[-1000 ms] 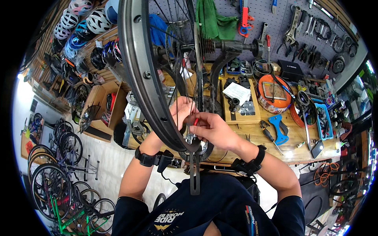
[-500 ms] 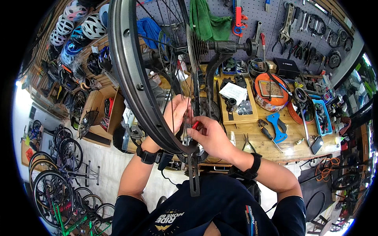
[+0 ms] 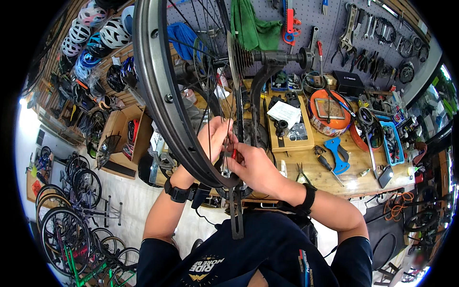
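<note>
A bare bicycle wheel with a black rim [image 3: 161, 91] stands upright before me in a black truing stand [image 3: 273, 59], its cassette [image 3: 243, 61] on the right of the hub. My left hand [image 3: 213, 141] reaches in behind the rim, fingers pressed together around the thin spokes [image 3: 209, 110]. Close against it, my right hand [image 3: 257, 168] pinches a small red spoke wrench [image 3: 234, 153] at the spokes just above the lower rim. Fingers hide most of the wrench and the spoke end it touches.
On the wooden bench [image 3: 291, 167] lie pliers [image 3: 302, 174], a blue-handled tool [image 3: 338, 157], a cardboard tray [image 3: 292, 143] of parts and an orange round tin [image 3: 330, 111]. Tools hang on the pegboard [image 3: 306, 14]. Bicycles [image 3: 64, 234] stand at lower left.
The rim has turned slightly, its holes shifting upward. My right hand has rolled a little around the red wrench, so less of it shows. My left hand stays nearly in place.
</note>
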A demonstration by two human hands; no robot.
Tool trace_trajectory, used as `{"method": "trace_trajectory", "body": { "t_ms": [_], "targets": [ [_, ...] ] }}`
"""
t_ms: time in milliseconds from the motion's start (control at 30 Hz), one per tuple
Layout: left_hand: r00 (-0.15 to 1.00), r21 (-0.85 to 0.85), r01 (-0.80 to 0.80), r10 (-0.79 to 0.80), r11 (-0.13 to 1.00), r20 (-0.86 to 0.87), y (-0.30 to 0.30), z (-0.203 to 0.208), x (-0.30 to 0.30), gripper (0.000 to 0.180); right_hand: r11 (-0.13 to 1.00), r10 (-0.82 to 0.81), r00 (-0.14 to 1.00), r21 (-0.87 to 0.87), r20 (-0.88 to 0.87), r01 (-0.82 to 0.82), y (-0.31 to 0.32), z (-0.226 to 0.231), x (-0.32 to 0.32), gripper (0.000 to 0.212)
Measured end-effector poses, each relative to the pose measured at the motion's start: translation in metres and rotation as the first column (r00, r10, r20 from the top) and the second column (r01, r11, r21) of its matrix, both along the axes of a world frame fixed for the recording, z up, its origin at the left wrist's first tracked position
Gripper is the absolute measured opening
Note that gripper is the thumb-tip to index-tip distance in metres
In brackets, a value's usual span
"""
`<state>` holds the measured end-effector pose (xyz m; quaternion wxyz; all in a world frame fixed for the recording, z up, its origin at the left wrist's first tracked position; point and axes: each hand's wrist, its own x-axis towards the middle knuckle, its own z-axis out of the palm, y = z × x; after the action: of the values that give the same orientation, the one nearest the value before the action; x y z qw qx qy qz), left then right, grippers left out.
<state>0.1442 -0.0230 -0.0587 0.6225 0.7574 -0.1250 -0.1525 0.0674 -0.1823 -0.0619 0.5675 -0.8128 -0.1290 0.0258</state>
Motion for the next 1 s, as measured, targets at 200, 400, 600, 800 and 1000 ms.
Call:
{"method": "trace_trajectory", "body": {
  "t_ms": [200,400,600,800,1000],
  "targets": [
    [1.000,-0.007,0.001,-0.001,1.000,0.011,0.002,-0.013,0.008,0.034,0.994,0.097,0.993,-0.060,0.062,-0.094,-0.007,-0.015,0.013,0.025],
    [1.000,-0.017,0.000,0.000,1.000,-0.004,0.005,-0.011,0.008,0.033,0.923,0.305,0.935,0.299,-0.179,-0.243,-0.012,-0.016,0.020,0.020],
    [0.998,-0.038,-0.037,0.035,0.999,-0.045,0.000,-0.001,0.000,0.037,0.855,0.193,0.933,0.519,-0.303,-0.008,-0.023,-0.018,0.026,0.025],
    [0.997,-0.065,-0.005,0.010,0.998,0.075,0.003,0.003,-0.001,0.040,0.943,0.138,0.947,0.330,-0.291,-0.036,-0.037,-0.018,0.030,0.031],
    [0.997,-0.079,-0.024,0.030,0.997,0.074,-0.002,0.014,-0.003,0.043,0.878,0.355,0.897,0.424,-0.262,-0.224,-0.023,-0.025,0.029,0.031]
  ]
}}
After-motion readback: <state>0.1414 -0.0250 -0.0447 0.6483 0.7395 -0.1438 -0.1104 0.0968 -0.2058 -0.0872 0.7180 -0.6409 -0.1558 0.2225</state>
